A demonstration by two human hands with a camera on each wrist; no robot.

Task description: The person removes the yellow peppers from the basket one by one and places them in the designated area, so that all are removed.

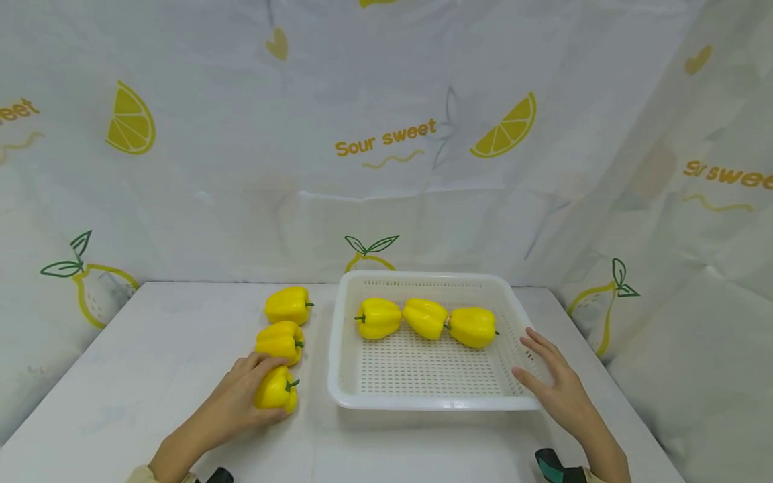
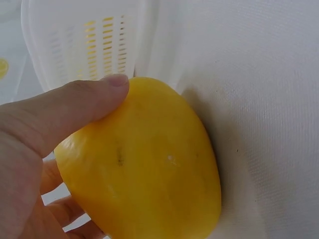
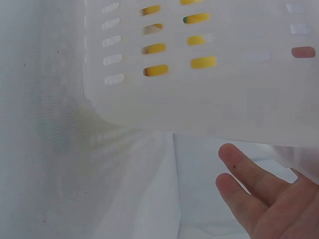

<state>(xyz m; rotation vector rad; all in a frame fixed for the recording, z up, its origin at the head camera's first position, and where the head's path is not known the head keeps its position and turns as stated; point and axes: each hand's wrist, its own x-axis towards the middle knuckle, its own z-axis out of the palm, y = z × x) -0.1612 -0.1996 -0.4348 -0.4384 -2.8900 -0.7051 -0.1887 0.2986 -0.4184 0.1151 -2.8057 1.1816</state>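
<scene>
My left hand (image 1: 244, 392) holds the nearest of 3 yellow bell peppers standing in a column left of the basket. In the left wrist view the thumb lies along one side of this yellow bell pepper (image 2: 144, 164), and the other fingers are partly hidden behind it. Beyond it are a middle pepper (image 1: 280, 341), close to the fingers, and a far pepper (image 1: 288, 305). At the right side of the white plastic basket (image 1: 435, 402), my right hand (image 1: 561, 389) has its fingers spread, the thumb over the inside. Whether it touches the rim I cannot tell.
Inside the basket, along its far part, lie a left pepper (image 1: 379, 318), a middle one (image 1: 425, 318) and a right one (image 1: 473, 327). A white cloth covers the table (image 1: 151, 362). Behind and to the right hangs a lemon-printed curtain (image 1: 241, 134).
</scene>
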